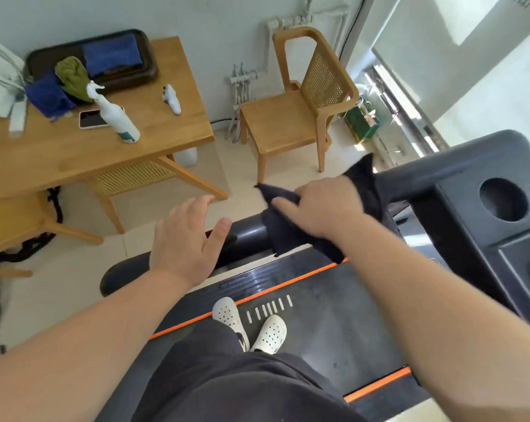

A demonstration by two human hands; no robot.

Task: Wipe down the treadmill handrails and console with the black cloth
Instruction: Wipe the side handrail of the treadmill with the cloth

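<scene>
From the head camera, the person stands on the treadmill belt [333,336] in white perforated clogs [271,333], both arms reaching forward to the left handrail [248,234]. The right hand [321,205] grips the black cloth [365,184], fingers curled into the fabric and bunching it. The cloth is draped over the rail, one corner sticking out to the left past the fingers, another rising toward the chair, and a flap hanging down toward the belt's orange stripe [275,289]. The left hand [187,242] is flat and loosely spread, palm down, over the rail nearer its rounded end. I cannot tell whether it touches the rail. It holds nothing. The rail runs on past the cloth to the dark console [458,214], which has a round cup hole [502,199] in its top.

Off to the left stands a wooden counter [75,159]. On it are a white spray bottle [119,118], a phone [90,119] lying just beside the bottle, a small white object [172,99], and a dark tray [149,60] holding a folded blue cloth [111,54]. A green cloth [73,76] and another blue cloth [47,95] are heaped at the tray's near edge. A wooden chair with a cane back [288,117] stands against the wall between the counter and the treadmill.
</scene>
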